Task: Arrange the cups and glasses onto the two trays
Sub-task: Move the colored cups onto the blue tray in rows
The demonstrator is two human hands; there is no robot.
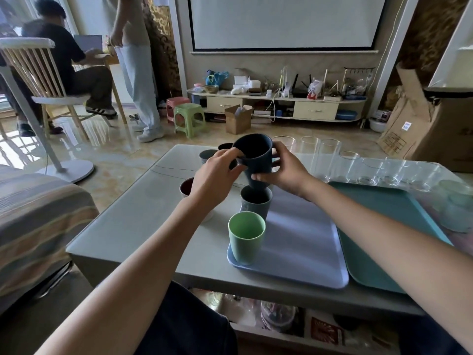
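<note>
Holding a dark blue cup (pixel 256 157) above the lavender tray (pixel 302 242), both hands' grips curl round it.

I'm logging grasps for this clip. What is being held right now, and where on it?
Both hands hold one dark blue cup: the left hand at its rim, the right hand round its lower side.

my left hand (pixel 217 172) and right hand (pixel 284 170) both gripping dark blue cup (pixel 253 157) above lavender tray (pixel 302 242), grey-blue cup (pixel 256 202) and green cup (pixel 246 237) standing on that tray, teal tray (pixel 389 226) beside it, clear glasses (pixel 358 167) lined up behind
</note>
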